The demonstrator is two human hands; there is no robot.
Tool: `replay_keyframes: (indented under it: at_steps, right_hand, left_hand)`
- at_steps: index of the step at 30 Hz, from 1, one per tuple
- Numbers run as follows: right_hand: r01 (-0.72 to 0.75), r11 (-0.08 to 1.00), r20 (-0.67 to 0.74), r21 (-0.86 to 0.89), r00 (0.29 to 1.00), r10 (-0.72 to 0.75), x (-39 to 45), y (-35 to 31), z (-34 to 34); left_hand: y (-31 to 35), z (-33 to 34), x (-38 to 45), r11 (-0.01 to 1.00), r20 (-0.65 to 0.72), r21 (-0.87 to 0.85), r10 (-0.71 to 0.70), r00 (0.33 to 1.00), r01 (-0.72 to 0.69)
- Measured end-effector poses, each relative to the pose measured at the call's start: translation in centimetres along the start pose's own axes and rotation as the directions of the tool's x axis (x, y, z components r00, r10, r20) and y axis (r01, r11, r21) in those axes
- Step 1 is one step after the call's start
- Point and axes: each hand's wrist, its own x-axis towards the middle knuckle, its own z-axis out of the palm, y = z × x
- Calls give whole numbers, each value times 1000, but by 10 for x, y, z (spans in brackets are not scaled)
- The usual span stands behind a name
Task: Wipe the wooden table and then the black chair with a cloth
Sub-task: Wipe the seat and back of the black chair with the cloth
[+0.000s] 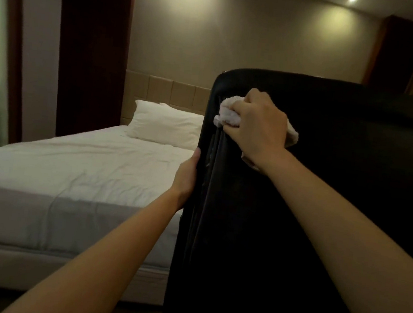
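The black chair runs off the right and near edges; left hand fingers hide behind its side.

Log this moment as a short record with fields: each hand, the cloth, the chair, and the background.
right hand: grips the cloth and presses it against the chair's back, near its upper left edge
left hand: holds the chair's left side edge
cloth: white, bunched under the right hand
black chair: fills the right of the view
background: bed with white sheets and a pillow
wooden table: not in view
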Motion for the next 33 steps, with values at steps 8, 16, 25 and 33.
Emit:
replay_keyframes:
  at_steps: [8,16,25,33]
  right_hand:
    - [183,976,123,114,973,-197,-93,-8,-4]
    - [-46,999,33,10,998,45,-22,10,-4]
    - [1,996,-78,93,997,7,-98,-15,7]
    - [17,982,122,188,992,-40,-157,-27,1]
  left_hand:
    - [11,9,-6,994,187,-75,-61,980,76]
    - [1,7,2,994,163,-79,-59,985,72]
    - [9,-4,-10,994,200,-31,-93,975,101]
    - [12,8,-40,989,148,119,-111,983,93]
